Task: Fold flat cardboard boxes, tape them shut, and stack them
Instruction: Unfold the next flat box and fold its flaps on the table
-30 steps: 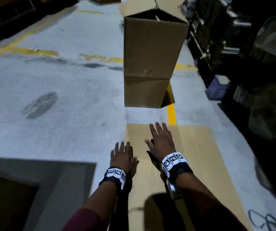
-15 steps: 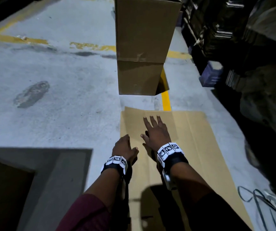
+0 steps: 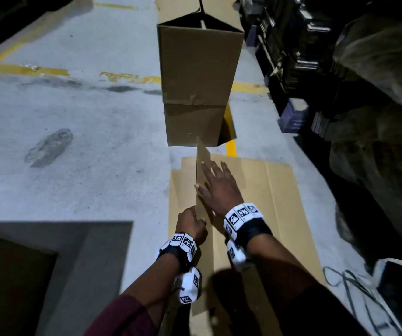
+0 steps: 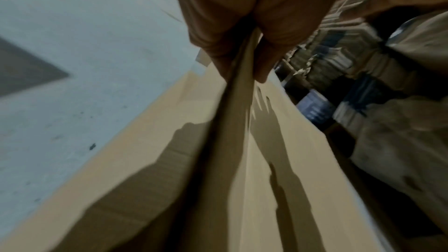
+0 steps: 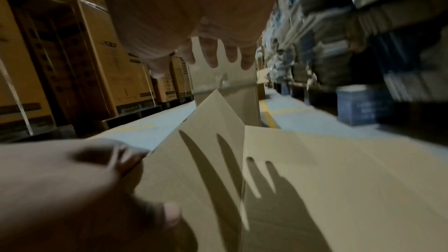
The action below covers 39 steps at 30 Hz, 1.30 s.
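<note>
down at the floor, my left hand [image 3: 191, 223] is pinching the raised edge of the flat box [image 3: 255, 202], thumb one side and fingers the other, clear in the left wrist view. right hand [image 3: 219, 187] is spread, fingers straight, pressing the lower layer just beside the lifted panel [image 3: 202, 170]. the panel stands nearly upright along its crease, the rest lies flat on the concrete.

risks, as i judge them: if the right palm slips, the whole sheet lifts instead of opening. a pull off the crease could kink or tear the panel. my pinch is thin and near one end, so the far end could flop back.

both forearms reach forward and down, left wrist low, right wrist a bit further ahead. beyond them the open box [image 3: 197, 76] stands close, so a swinging panel may knock it.
</note>
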Tool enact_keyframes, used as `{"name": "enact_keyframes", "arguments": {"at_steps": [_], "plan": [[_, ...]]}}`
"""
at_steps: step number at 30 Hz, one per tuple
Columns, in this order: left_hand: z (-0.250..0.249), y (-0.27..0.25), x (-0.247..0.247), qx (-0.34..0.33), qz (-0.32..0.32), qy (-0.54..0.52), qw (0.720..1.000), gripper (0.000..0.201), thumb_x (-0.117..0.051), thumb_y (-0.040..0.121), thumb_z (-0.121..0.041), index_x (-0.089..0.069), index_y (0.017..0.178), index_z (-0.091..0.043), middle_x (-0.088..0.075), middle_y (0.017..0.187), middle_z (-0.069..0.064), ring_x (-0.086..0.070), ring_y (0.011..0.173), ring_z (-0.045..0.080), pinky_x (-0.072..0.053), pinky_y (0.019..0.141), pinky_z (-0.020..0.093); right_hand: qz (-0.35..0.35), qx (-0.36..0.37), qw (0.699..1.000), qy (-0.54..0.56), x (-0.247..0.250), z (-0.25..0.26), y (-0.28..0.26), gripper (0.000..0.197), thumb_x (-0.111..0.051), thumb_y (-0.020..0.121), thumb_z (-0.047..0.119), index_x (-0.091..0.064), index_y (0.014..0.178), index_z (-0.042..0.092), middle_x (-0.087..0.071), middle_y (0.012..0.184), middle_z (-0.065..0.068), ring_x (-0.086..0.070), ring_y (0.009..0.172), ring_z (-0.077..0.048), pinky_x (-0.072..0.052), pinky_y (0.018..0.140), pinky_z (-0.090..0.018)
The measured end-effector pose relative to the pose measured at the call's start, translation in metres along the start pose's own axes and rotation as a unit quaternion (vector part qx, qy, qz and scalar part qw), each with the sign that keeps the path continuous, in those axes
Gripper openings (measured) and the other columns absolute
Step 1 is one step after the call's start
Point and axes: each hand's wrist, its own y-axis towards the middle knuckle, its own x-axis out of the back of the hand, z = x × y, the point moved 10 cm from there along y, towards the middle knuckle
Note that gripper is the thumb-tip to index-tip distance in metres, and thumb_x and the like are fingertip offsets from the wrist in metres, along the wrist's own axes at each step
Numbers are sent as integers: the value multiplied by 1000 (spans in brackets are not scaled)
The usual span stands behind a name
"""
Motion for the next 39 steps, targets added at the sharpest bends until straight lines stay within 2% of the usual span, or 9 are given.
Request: {"name": "enact_keyframes", "arguments": {"at_steps": [4, 9, 15, 20, 24, 27, 29, 33, 39], "plan": [[-97, -69, 46, -54, -13, -28, 998, 20, -61, 91, -15, -65, 110, -10, -72, 104, 12, -64, 98, 33, -47, 76, 30, -68, 26, 996, -46, 152, 33, -10, 66, -42, 103, 53, -21, 161, 28, -11, 170, -7, -3, 156, -31, -14, 124, -46], [-253, -183, 142, -139, 5, -35, 990, 27, -54, 95, -12, -64, 120, -16, -73, 100, 11, -64, 93, 34, -37, 71, 24, -48, 45, 990, -125, 358, 87, -40, 69, -50, 100, 48, -24, 160, 27, -11, 169, -9, 1, 156, -32, -4, 125, -50], [-441, -324, 283, -210, 40, 128, 968, 58, -53, 88, -3, -53, 144, -21, -69, 122, 17, -62, 109, 37, -44, 94, 37, -47, -76, 963, -253, 638, 130, -110, 94, -73, 84, 48, -21, 158, 25, -16, 167, -14, -5, 154, -40, 0, 107, -82], [-562, -401, 384, -323, 51, 199, 924, 73, -41, 77, -11, -48, 146, -35, -57, 143, 5, -60, 125, 26, -47, 104, 38, -68, -101, 931, -344, 806, 158, -173, 77, -49, 99, 21, -5, 161, 13, -6, 165, -29, -3, 151, -51, 1, 113, -78], [-609, -441, 451, -367, 27, 341, 865, 80, -42, 84, 6, -39, 150, -40, -54, 146, 4, -60, 122, 31, -48, 99, 38, -87, -112, 939, -313, 900, 166, -205, 92, -60, 92, 10, -1, 162, 20, -15, 164, -25, -10, 152, -45, 0, 113, -75], [-602, -451, 471, -363, 24, 376, 852, 80, -42, 85, 8, -40, 150, -40, -55, 146, 3, -60, 120, 32, -46, 96, 35, -73, -99, 953, -276, 942, 172, -229, 58, -66, 90, 14, -44, 144, 17, -55, 134, -23, -51, 128, -42, -29, 111, -65], [-594, -459, 468, -362, 9, 328, 872, 80, -45, 82, 10, -46, 146, -38, -56, 145, 0, -59, 124, 28, -45, 100, 31, -30, -58, 964, -260, 943, 186, -250, 34, -72, 91, 26, -64, 121, 13, -65, 118, -17, -63, 109, -38, -51, 90, -44], [-572, -473, 454, -353, -44, 141, 924, 81, -52, 69, 19, -61, 137, -23, -60, 139, 1, -56, 129, 18, -32, 110, 17, -35, 0, 949, -313, 924, 225, -290, 19, -61, 97, 19, -70, 112, 11, -65, 115, -14, -64, 109, -33, -41, 73, -32], [-471, -457, 528, -114, -143, 110, 977, 31, -58, 83, 4, -68, 111, -3, -70, 100, 27, -65, 97, 45, -53, 81, 45, -80, 230, 927, -286, 849, 395, -305, 19, -71, 88, 20, -70, 105, 13, -59, 113, -6, -60, 107, -28, -44, 66, -33]]}}
